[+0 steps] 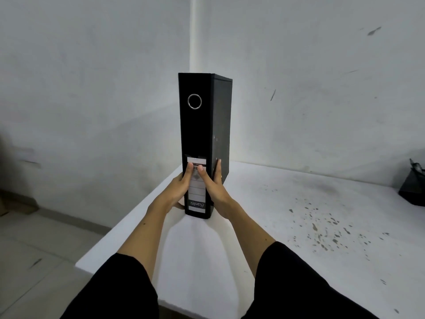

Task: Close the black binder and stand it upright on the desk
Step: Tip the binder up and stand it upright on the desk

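The black binder (200, 134) is closed and stands upright on the white desk (287, 226), spine toward me, with a metal finger ring near the top and a white label low down. My left hand (181, 187) clasps its lower left side, thumb on the label. My right hand (215, 187) clasps the lower right side, thumb on the spine and fingers flat along the cover. The binder's bottom edge rests on the desk near its left edge.
The desk's left edge (128, 217) runs close beside the binder, with tiled floor (34, 249) below. A dark object (414, 187) sits at the far right of the desk. Grey walls meet in a corner behind the binder. Dark stains speckle the desk's right half.
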